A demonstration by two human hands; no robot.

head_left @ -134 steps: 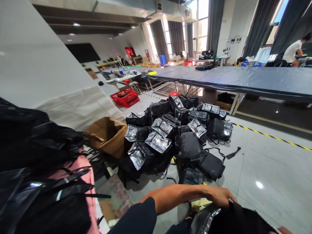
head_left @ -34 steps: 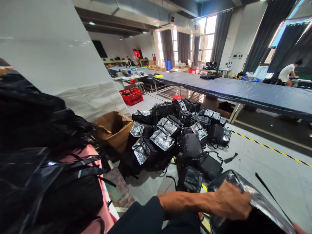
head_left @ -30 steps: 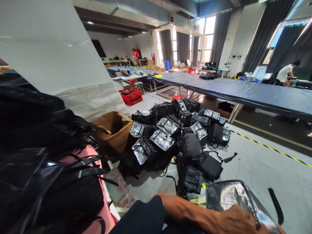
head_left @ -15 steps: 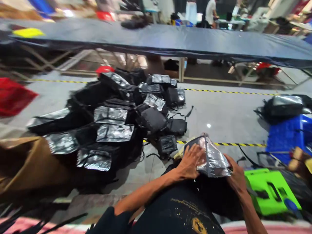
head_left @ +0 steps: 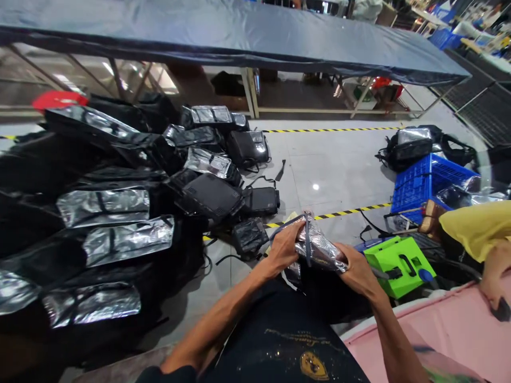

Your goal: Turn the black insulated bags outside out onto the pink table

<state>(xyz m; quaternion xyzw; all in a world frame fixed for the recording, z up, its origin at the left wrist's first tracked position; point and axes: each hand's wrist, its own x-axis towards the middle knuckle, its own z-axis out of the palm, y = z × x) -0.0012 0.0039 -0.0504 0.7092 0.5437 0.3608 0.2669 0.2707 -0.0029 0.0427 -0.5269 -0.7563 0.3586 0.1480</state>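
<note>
Silver-lined bag (head_left: 325, 249): in front of the person's dark shirt (head_left: 275, 330), at lap height, silver face up, dark trim running across it. Lower part is black and in shadow; cannot tell whether it holds anything.

Left hand (head_left: 284, 247): fingers clamped on the bag at its left side, beside the trim. Right hand (head_left: 356, 268): clamped on the right corner of the silver material. The two hands are well apart, with the silver face between them.

Blue crate (head_left: 411, 183): on the floor to the right, slatted walls, tilted in view. Contents: silver and black pieces (head_left: 459, 198), overlapping; their exact form is unclear. Black bags (head_left: 413, 151) with silver patches lie just behind it.

Heap of black bags (head_left: 213, 194): left side, many with silver flaps turned outward; insides not visible. One small black bag (head_left: 250, 236) lies near the left hand.

Green case (head_left: 407, 283): near the right hand, with a black handle and a blue round part. Contents cannot be told.

Pink surface (head_left: 451, 330): lower right. Above its edge, a co-worker's yellow sleeve (head_left: 475, 226) and hand; whether that hand grips anything is unclear.

Covered table (head_left: 239, 32): across the back, over dim boxes.
</note>
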